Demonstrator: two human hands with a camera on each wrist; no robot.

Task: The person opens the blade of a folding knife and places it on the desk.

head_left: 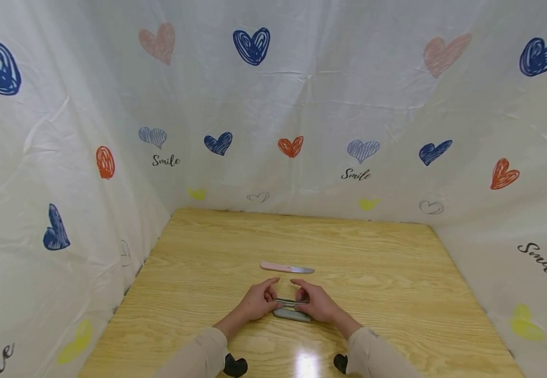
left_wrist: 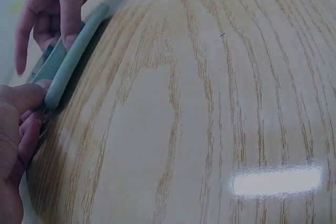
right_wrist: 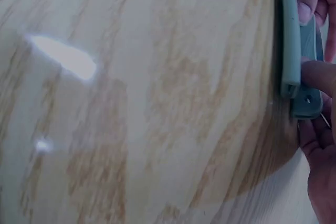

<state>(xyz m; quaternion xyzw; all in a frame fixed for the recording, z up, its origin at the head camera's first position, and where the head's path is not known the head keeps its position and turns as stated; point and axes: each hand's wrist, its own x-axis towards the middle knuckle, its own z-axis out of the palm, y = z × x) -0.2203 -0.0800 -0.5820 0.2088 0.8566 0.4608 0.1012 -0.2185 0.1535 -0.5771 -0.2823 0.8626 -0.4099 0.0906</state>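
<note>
A grey-green stapler (head_left: 292, 315), its long cover apart from a metal strip behind it, lies on its side between both hands at the near middle of the table. My left hand (head_left: 256, 301) pinches its left end, thumb on the near side. At the other end, my right hand (head_left: 319, 303) grips it with thumb and fingers, the index finger lifted. In the left wrist view the rounded green cover (left_wrist: 79, 56) runs between the two hands. The right wrist view shows a base part with a small round dot (right_wrist: 308, 99) under the right thumb. Fingers hide much of the stapler.
Just beyond the hands lies a knife (head_left: 286, 268) with a pink handle, its blade pointing right. The wooden table (head_left: 372, 252) is bounded at the back and sides by a white curtain (head_left: 321, 173) printed with hearts. Light glares on the near table surface.
</note>
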